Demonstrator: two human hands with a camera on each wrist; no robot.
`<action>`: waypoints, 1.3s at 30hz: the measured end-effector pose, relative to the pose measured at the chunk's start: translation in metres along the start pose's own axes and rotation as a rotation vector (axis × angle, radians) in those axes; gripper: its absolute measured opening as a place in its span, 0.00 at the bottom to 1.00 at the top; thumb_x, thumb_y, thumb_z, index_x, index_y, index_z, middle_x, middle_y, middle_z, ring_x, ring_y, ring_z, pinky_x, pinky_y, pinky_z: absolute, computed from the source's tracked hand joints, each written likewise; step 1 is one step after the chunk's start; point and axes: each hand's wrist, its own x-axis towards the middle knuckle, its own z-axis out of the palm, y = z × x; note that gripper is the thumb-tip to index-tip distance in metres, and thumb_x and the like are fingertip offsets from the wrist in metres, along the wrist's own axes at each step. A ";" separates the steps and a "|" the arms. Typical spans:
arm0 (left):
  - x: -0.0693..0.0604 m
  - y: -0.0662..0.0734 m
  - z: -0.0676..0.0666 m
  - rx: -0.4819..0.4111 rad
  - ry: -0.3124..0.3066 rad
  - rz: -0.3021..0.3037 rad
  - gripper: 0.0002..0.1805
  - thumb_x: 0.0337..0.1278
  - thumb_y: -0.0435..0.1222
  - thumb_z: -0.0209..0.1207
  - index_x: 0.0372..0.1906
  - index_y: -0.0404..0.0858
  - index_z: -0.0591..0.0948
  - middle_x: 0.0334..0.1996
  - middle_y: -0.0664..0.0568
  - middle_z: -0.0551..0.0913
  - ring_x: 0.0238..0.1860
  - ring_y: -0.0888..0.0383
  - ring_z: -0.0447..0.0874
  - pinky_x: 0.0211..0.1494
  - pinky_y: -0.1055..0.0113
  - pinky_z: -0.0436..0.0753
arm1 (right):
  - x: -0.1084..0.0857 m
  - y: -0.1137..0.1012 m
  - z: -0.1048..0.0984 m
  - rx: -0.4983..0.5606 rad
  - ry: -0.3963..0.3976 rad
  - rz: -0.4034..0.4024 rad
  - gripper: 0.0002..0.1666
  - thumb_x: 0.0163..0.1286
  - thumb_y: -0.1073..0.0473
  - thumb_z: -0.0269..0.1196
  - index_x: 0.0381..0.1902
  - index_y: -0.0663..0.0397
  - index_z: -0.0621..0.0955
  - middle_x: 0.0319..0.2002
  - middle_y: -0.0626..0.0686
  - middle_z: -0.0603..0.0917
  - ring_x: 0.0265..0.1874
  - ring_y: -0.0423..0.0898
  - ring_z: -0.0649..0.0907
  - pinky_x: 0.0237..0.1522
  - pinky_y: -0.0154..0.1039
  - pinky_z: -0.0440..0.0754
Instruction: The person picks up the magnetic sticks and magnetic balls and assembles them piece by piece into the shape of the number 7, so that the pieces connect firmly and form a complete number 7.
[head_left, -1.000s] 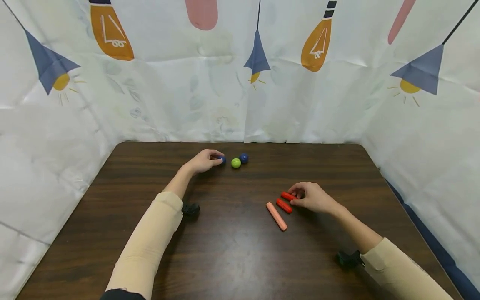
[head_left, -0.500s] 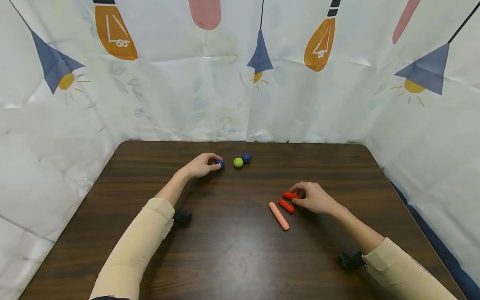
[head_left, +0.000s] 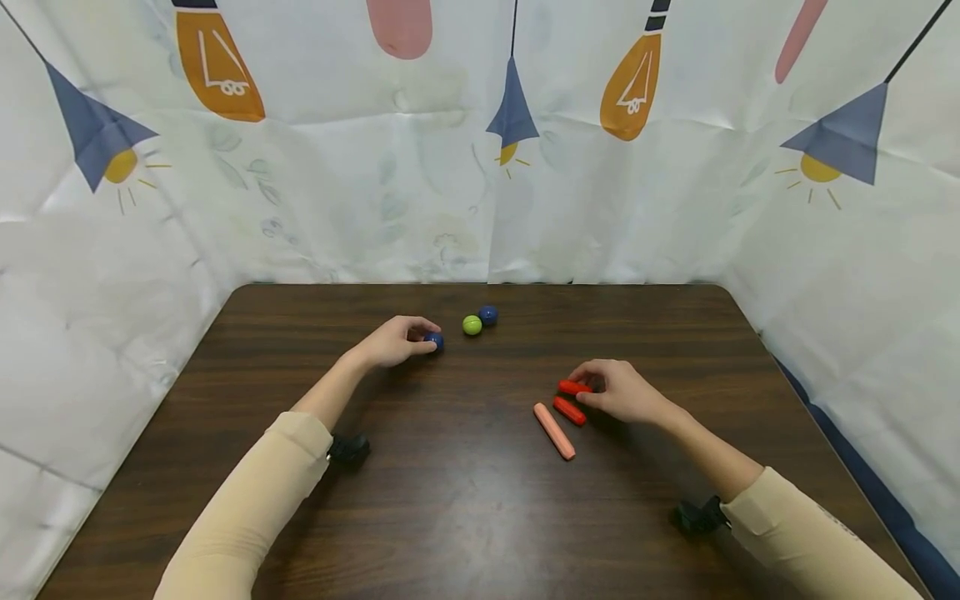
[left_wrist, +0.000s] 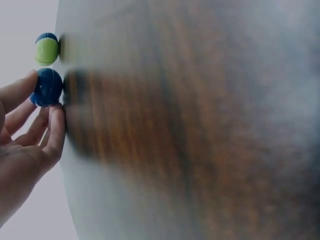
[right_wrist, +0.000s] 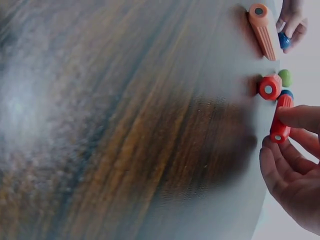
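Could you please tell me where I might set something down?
The brown wood-grain table is bare at near centre, between the beige left sleeve and beige right sleeve, and far right, beyond the right hand. Crowded: two short red sticks and one longer peach stick at that hand; one green ball and two blue balls at the left hand.

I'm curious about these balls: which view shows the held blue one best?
The left wrist view: the held blue ball looks largest, mostly uncovered. The head view shows it small, partly hidden by the left grip; the right wrist view shows it small, near the upper right corner, also partly hidden.
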 end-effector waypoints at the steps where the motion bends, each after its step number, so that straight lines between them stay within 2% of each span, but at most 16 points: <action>1: -0.001 0.000 0.001 -0.002 0.001 -0.003 0.22 0.74 0.39 0.61 0.66 0.35 0.78 0.57 0.43 0.79 0.55 0.46 0.76 0.56 0.51 0.75 | 0.000 -0.001 0.000 -0.001 0.001 -0.002 0.13 0.68 0.64 0.71 0.51 0.54 0.86 0.38 0.45 0.84 0.35 0.42 0.80 0.37 0.42 0.78; 9: -0.007 -0.002 0.005 -0.085 0.010 -0.030 0.22 0.73 0.38 0.63 0.65 0.35 0.79 0.56 0.43 0.79 0.53 0.47 0.75 0.55 0.54 0.74 | 0.005 -0.006 -0.002 0.038 0.003 0.006 0.13 0.68 0.64 0.71 0.50 0.52 0.86 0.38 0.44 0.84 0.36 0.44 0.81 0.40 0.43 0.80; 18: -0.009 -0.005 0.011 -0.153 0.031 -0.011 0.24 0.70 0.37 0.65 0.66 0.33 0.78 0.56 0.41 0.80 0.57 0.45 0.76 0.60 0.51 0.75 | 0.012 -0.005 -0.003 0.150 -0.038 0.033 0.13 0.70 0.60 0.71 0.51 0.52 0.86 0.40 0.47 0.86 0.36 0.44 0.84 0.40 0.42 0.81; 25: -0.011 -0.002 0.014 -0.146 0.055 -0.031 0.21 0.68 0.36 0.67 0.62 0.35 0.81 0.52 0.44 0.81 0.53 0.47 0.77 0.56 0.54 0.76 | 0.019 -0.004 0.000 0.192 -0.050 0.041 0.14 0.70 0.58 0.70 0.52 0.52 0.87 0.40 0.48 0.85 0.39 0.46 0.83 0.42 0.44 0.79; 33: -0.013 0.002 0.016 -0.142 0.065 -0.030 0.21 0.66 0.36 0.69 0.61 0.35 0.82 0.53 0.43 0.81 0.54 0.46 0.77 0.56 0.53 0.76 | 0.029 -0.007 0.002 0.240 -0.054 0.067 0.14 0.71 0.58 0.70 0.52 0.52 0.87 0.44 0.49 0.86 0.43 0.47 0.83 0.47 0.47 0.79; 39: -0.012 0.002 0.018 -0.140 0.070 -0.031 0.21 0.65 0.37 0.70 0.60 0.36 0.83 0.50 0.45 0.81 0.50 0.48 0.77 0.51 0.56 0.76 | 0.036 -0.014 0.003 0.255 -0.060 0.059 0.13 0.71 0.58 0.70 0.52 0.52 0.87 0.44 0.48 0.86 0.42 0.47 0.83 0.46 0.46 0.80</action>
